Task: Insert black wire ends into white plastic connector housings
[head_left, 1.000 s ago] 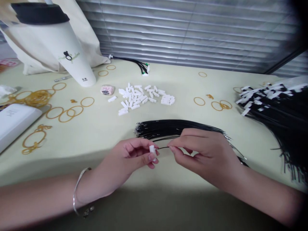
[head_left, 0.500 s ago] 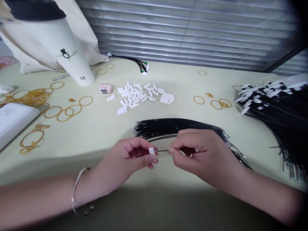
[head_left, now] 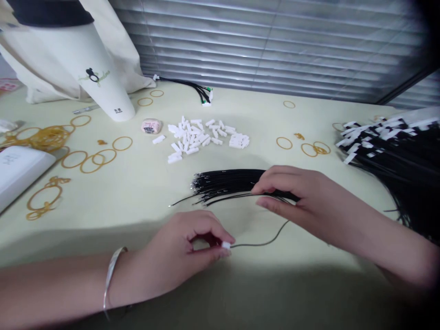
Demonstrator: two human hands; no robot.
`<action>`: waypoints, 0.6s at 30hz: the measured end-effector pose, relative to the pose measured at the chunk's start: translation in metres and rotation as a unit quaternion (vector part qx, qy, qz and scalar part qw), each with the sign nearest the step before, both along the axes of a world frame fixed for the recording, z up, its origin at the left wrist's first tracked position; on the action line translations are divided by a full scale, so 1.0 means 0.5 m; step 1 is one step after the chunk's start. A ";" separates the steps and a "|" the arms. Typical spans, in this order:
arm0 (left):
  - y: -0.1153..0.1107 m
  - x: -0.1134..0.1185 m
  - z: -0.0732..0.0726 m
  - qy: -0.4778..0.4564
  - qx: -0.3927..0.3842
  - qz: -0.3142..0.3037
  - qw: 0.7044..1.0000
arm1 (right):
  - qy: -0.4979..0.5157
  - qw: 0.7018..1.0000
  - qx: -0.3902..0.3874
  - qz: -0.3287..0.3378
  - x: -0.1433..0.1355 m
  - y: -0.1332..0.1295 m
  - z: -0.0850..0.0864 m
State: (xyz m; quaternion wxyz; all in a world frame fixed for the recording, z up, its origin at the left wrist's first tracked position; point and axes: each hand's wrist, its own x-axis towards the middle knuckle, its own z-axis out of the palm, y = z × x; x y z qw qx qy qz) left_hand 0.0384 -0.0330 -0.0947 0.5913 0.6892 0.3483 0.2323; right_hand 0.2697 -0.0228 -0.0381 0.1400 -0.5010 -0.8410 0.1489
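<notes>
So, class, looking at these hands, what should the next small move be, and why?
Probably pinch a single wire off the near edge of the black wire bundle: the right hand, slightly open, is there, while the left hand holds a white connector housing with one thin wire trailing from it.

The pale green table (head_left: 144,192) was strewn with yellow rubber bands (head_left: 51,140). White connectors (head_left: 189,137) were heaped around its middle, and a bundle of black wires (head_left: 227,181) was laid nearer. A lidded tumbler (head_left: 106,87) was stood at the left; white-ended black cables (head_left: 412,183) were piled at the right.
</notes>
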 end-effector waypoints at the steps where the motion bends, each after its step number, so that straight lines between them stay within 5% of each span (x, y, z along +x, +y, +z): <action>1: -0.001 -0.001 0.000 0.003 0.037 -0.021 0.999 | -0.029 0.999 0.000 -0.016 0.012 0.004 0.004; 5: -0.001 -0.001 0.002 0.003 0.083 -0.041 0.996 | -0.099 0.995 -0.009 -0.020 0.028 0.015 -0.001; 11: -0.005 -0.005 0.007 0.013 0.107 -0.079 0.991 | -0.044 0.998 0.031 0.044 -0.012 0.026 -0.038; 14: -0.010 -0.009 0.005 0.022 0.130 -0.121 0.984 | -0.044 0.997 0.070 0.000 -0.010 0.037 -0.037; 18: -0.012 -0.009 -0.002 0.024 0.136 -0.135 0.981 | -0.090 0.993 0.017 -0.070 0.015 0.047 -0.033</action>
